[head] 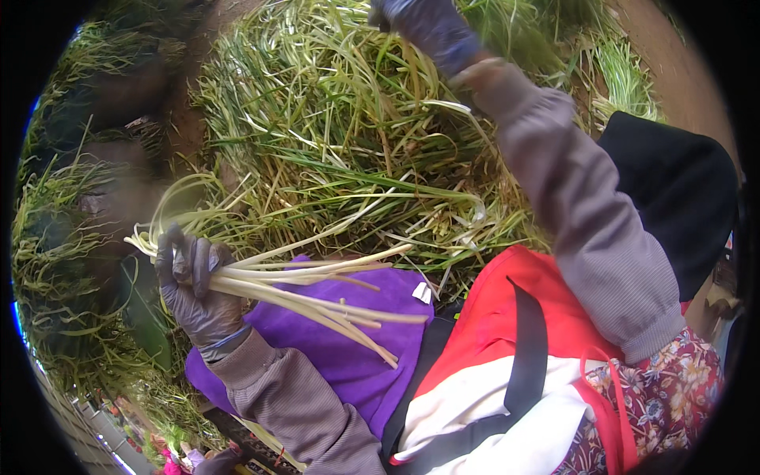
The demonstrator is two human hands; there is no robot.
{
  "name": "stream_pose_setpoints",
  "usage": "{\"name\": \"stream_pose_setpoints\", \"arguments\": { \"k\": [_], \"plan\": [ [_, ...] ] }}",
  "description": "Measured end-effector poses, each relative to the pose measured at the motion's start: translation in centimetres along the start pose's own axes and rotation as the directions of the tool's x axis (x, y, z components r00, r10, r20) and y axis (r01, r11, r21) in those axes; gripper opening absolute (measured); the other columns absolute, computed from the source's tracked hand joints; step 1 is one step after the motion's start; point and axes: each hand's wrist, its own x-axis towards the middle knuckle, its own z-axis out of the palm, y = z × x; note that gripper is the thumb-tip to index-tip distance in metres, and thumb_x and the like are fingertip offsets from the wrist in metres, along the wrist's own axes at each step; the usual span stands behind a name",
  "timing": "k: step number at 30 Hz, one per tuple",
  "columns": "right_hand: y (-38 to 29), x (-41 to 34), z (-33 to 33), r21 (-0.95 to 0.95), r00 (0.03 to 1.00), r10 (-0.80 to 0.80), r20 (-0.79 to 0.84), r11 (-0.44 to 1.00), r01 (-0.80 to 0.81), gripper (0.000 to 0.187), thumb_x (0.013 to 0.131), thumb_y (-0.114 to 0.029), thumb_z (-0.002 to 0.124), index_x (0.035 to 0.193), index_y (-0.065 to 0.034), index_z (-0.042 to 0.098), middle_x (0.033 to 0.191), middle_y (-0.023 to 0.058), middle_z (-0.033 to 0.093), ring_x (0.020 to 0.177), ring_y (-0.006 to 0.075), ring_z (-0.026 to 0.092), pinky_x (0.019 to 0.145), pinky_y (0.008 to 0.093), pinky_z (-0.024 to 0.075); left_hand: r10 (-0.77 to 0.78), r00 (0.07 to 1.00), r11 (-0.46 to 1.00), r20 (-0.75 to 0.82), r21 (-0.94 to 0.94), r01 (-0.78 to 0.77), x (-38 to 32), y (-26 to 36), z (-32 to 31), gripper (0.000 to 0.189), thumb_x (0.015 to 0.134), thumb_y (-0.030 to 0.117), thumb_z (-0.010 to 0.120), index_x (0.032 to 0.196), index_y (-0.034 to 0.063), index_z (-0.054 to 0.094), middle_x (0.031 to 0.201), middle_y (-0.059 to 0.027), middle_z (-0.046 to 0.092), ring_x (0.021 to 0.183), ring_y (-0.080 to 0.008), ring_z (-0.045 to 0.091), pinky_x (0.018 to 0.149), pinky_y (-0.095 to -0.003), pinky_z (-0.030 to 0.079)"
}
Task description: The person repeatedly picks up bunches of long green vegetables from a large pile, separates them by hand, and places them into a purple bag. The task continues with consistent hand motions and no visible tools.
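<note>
My left hand, in a thin translucent glove, is closed around a bunch of pale, long stalks, possibly garlic chives. Their stalk ends fan out to the right over a purple cloth on my lap, and thin curled leaves show above and left of the fist. A large heap of loose green and yellowish leafy stalks lies before me. My right hand, in a bluish glove, reaches out over the far side of the heap at the top edge; its fingers are cut off and blurred, so its grip cannot be made out.
More leafy bunches lie along the left. A small green bunch rests on brown ground at upper right. Black cloth covers my knee at the right. Other people's colourful clothing shows small at lower left.
</note>
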Motion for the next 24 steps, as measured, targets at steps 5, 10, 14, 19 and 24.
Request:
{"name": "stream_pose_setpoints", "arguments": {
  "k": [5, 10, 14, 19, 24],
  "plan": [
    [-5.7, -3.6, -2.2, 0.186, 0.956, -0.118, -0.269, 0.967, 0.172, 0.015, 0.077, -0.019, 0.05, 0.072, -0.0053, 0.056, 0.047, 0.0026, 0.048, 0.038, 0.0089, 0.045, 0.035, 0.0197, 0.0374, 0.025, 0.99, 0.998, -0.14, 0.053, -0.018, 1.3, -1.7, 0.5, 0.017, 0.073, 0.003, 0.053, 0.089, -0.0021, 0.05, 0.05, 0.0035, 0.038, 0.036, -0.0047, 0.032, 0.049, -0.0248, 0.042],
    [-7.3, -8.7, 1.7, 0.493, 0.932, 0.304, 0.197, 0.791, -0.363, 0.021, 0.076, -0.02, 0.051, 0.066, -0.0031, 0.058, 0.049, 0.0063, 0.051, 0.044, 0.0112, 0.05, 0.038, 0.0229, 0.0408, 0.011, 0.996, 0.985, -0.091, 0.172, 0.005, 1.0, -3.5, 0.8, 0.029, 0.069, 0.003, 0.055, 0.095, -0.0059, 0.046, 0.051, 0.0041, 0.04, 0.039, -0.005, 0.033, 0.047, -0.0213, 0.033],
    [-8.0, -10.6, 2.0, 0.474, 0.949, 0.086, 0.302, 0.851, -0.228, 0.016, 0.074, -0.013, 0.047, 0.062, -0.0048, 0.054, 0.048, 0.0081, 0.047, 0.044, 0.0172, 0.049, 0.041, 0.0275, 0.041, -0.027, 0.977, 0.971, -0.211, 0.228, 0.076, 1.1, -6.0, 0.6, 0.032, 0.068, 0.005, 0.056, 0.096, -0.0069, 0.046, 0.062, -0.0014, 0.048, 0.043, -0.0081, 0.037, 0.049, -0.0226, 0.038],
    [-10.5, -10.7, 1.2, 0.378, 0.9, 0.077, 0.43, 0.889, -0.257, 0.018, 0.072, -0.018, 0.047, 0.064, -0.0045, 0.056, 0.054, 0.0133, 0.051, 0.053, 0.0246, 0.054, 0.046, 0.0324, 0.0426, -0.057, 0.975, 0.901, -0.217, 0.41, 0.144, 2.0, -9.0, 0.1, 0.019, 0.07, 0.005, 0.057, 0.085, -0.0055, 0.052, 0.073, -0.0099, 0.054, 0.053, -0.0111, 0.047, 0.047, -0.0204, 0.039],
    [-12.6, -9.9, 1.2, 0.121, 0.761, 0.117, 0.639, 0.961, -0.249, 0.027, 0.066, -0.027, 0.05, 0.058, -0.002, 0.057, 0.057, 0.0177, 0.053, 0.054, 0.0329, 0.054, 0.05, 0.0393, 0.0432, 0.025, 0.957, 0.867, -0.288, 0.483, 0.122, 2.0, -9.8, 0.5, 0.01, 0.07, 0.004, 0.054, 0.074, -0.005, 0.054, 0.065, -0.01, 0.053, 0.047, -0.0122, 0.046, 0.043, -0.0201, 0.037]
  ]
}}
